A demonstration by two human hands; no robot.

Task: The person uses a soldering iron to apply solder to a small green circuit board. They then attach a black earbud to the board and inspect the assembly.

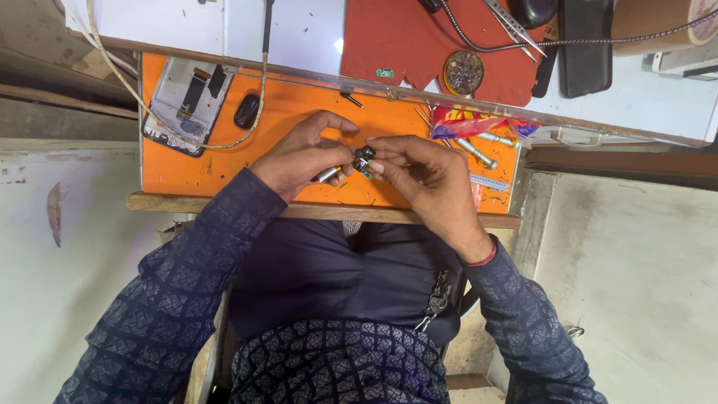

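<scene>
Orange work surface (224, 161), wooden front edge, sits across our lap. Our left hand (303, 153) and right hand (426, 172) meet over its middle. Left hand fingers are closed around a small silver-tipped tool (327, 175), whose metal end sticks out below the thumb toward the lap. Right hand thumb and forefinger are pinched together on a small dark component (364, 158) with a round black head and a greenish bit beneath it; the left fingertips come up just beside the same piece, and we cannot tell whether they touch it. The component is held just above the orange surface, between the two hands.

Noted on the surface: an opened phone (183, 105) with its back off at the far left corner, a beige cable (127, 78) looping over it, a dark oval piece (247, 111) just beside it. To the right, a red and yellow plastic packet (467, 120) and silver screwdrivers (479, 153) near the right hand. Beyond the edge, a red mat (404, 37) carries a round tin of small parts (463, 72) and tweezers (512, 26)
</scene>
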